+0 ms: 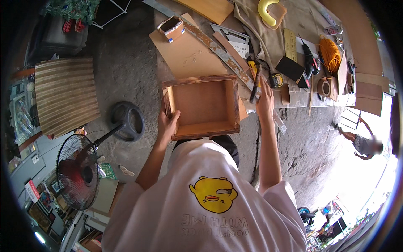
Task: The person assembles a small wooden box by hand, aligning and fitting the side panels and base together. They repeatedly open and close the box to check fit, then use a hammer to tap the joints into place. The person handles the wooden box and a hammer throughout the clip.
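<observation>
A shallow open wooden box (202, 104) with dark-edged walls rests against the near edge of the workbench, in front of my body. My left hand (168, 122) is closed on the box's left wall, thumb over the rim and fingers outside. On the right, my right hand (265, 101) reaches forward over the bench edge with its fingers stretched out. Right beside its thumb and fingers lies a dark stick-like tool (255, 84); whether they touch is hard to see. A yellow-handled tool (252, 67) and a yellow-and-black tape measure (276, 80) lie just beyond.
The bench holds a long rusty metal strip (210, 46), a brown board (184, 54), a small cardboard box (171, 28), a power drill (310, 59) and an orange cord coil (330, 54). A standing fan (79, 172) is at left. Another person (364, 143) is far right.
</observation>
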Demonstrator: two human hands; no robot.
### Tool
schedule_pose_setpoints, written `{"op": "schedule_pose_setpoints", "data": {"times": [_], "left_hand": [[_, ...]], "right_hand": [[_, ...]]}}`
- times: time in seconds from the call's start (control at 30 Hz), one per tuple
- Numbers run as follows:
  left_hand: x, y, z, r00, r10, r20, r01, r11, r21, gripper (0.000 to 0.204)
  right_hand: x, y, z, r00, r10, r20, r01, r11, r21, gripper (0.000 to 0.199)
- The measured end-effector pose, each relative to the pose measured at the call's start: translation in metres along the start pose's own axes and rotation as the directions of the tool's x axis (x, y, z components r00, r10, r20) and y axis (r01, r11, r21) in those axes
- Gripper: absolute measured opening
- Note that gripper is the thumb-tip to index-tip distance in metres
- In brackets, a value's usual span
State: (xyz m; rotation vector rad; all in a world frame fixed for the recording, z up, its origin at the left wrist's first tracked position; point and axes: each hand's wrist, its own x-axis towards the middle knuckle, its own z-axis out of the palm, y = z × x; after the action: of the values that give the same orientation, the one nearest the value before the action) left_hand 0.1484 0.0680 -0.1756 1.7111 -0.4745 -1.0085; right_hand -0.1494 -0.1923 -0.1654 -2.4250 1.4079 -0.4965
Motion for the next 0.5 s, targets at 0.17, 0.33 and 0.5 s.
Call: {"op": "schedule_pose_setpoints", "data": {"times": [0.17,0.33,0.5], "left_hand": [[0.0,0.001,-0.001,0.974,-0.227,0.025,0.228,0.973,-0.046,0.07],[-0.001,-0.001,-0.002,0.997,-0.065,0.028,0.066,0.998,-0.022,0.068],[-0.006,0.01,0.003,0.999,-0.051,0.008,0.051,0.994,-0.093,0.064]], "right_hand": [[-0.044,-0.065,-0.011,0.911,0.314,0.268,-0.411,0.749,0.52,0.044],[-0.064,-0.088,0.025,0.95,0.241,0.197,-0.304,0.857,0.416,0.044],[-0.055,-0.105,0.008,0.863,0.335,0.378,-0.477,0.789,0.388,0.045]]}}
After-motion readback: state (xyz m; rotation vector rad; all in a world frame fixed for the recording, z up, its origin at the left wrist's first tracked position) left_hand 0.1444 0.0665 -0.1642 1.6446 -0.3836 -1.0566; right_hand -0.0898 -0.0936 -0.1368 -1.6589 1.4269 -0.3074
